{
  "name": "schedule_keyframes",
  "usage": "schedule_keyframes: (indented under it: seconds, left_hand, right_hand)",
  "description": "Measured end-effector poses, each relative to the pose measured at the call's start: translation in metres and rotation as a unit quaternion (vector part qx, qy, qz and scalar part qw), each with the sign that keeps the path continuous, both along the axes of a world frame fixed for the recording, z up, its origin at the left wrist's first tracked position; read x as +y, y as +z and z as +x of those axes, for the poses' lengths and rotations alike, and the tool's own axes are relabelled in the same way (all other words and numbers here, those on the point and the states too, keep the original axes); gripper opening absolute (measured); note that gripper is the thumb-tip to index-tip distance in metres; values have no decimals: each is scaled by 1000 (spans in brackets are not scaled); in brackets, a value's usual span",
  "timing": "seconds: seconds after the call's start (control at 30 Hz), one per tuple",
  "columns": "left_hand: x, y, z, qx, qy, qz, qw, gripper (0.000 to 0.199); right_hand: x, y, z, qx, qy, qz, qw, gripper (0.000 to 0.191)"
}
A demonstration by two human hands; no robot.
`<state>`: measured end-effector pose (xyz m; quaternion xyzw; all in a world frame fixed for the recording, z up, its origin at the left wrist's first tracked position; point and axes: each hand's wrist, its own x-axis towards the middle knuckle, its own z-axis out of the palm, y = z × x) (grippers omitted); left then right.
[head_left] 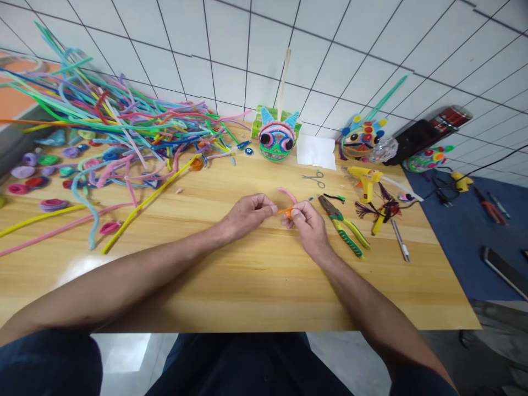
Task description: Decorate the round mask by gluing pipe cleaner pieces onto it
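Above the middle of the wooden table, my left hand point(251, 213) pinches the thin end of an orange pipe cleaner point(288, 213). My right hand point(307, 224) grips its thicker, coiled-looking part between thumb and fingers. Just behind my hands lies a short pink pipe cleaner point(287, 193). Pliers with green and yellow handles point(345, 226) rest right of my right hand, and small scissors point(315, 179) lie farther back. A colourful creature figure with big eyes and blue ears point(277, 140) stands at the back, by the wall.
A big heap of pipe cleaners point(136, 126) fills the back left, with coiled pieces point(53, 204) in front. To the right are a yellow glue gun point(366, 180), a pen point(400, 241), a second figure point(361, 140) and a dark red-topped flask point(429, 135). White paper point(316, 152) lies near the wall.
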<state>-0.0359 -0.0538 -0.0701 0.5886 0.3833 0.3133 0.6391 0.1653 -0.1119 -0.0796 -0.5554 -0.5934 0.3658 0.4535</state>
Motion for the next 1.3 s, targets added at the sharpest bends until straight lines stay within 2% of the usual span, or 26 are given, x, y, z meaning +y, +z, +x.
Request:
schedule_keyframes:
  seconds: [0.13, 0.2, 0.27, 0.37, 0.47, 0.53, 0.6, 0.7, 0.8, 0.83, 0.9, 0.97, 1.07, 1.17, 1.3]
  left_hand:
    - [7, 1, -2, -62, 111, -40, 991, 38]
    - [10, 3, -2, -115, 149, -85, 979, 37]
    - [12, 6, -1, -157, 158, -129, 966, 33]
    - [11, 11, -1, -196, 158, -156, 955, 26]
    - [9, 12, -2, -213, 139, -155, 955, 22]
    - [8, 9, -1, -192, 104, -153, 964, 28]
    - [5, 5, 0, -138, 51, -144, 979, 36]
    - [0, -1, 1, -35, -43, -82, 995, 40]
    - [-6, -2, -1, 63, -106, 48, 991, 26]
    - [-7, -1, -2, 95, -112, 98, 984, 28]
    - [-7, 1, -5, 162, -104, 195, 962, 34]
    - [-5, 3, -7, 218, -75, 286, 930, 30]
    - [2, 4, -8, 282, -25, 387, 878, 25]
    - [9, 5, -9, 352, 2, 416, 838, 26]
    - [12, 10, -11, 441, -7, 370, 818, 28]
  right_hand:
    - [-4, 4, 1, -166, 34, 83, 982, 10]
    - [-7, 4, -2, -190, 55, 106, 975, 9]
    - [-9, 4, -6, -183, 62, 94, 977, 10]
    - [-9, 3, -9, -140, 34, 47, 988, 11]
    - [-3, 1, -7, -17, -1, 3, 1000, 17]
    - [3, 0, -3, 72, -29, -11, 997, 23]
    - [9, 1, 1, 117, -55, -18, 991, 28]
    - [12, 5, 6, 128, -55, -33, 990, 29]
    - [11, 9, 8, 100, 0, -35, 994, 29]
    - [10, 10, 9, 79, 14, -30, 996, 29]
    - [9, 11, 11, 25, 19, -18, 999, 27]
    - [8, 12, 12, -19, 4, -20, 1000, 27]
    - [9, 12, 12, -21, 7, -42, 999, 28]
    - [8, 13, 11, -29, 21, -41, 999, 23]
    - [7, 20, 14, -109, 11, -33, 993, 17]
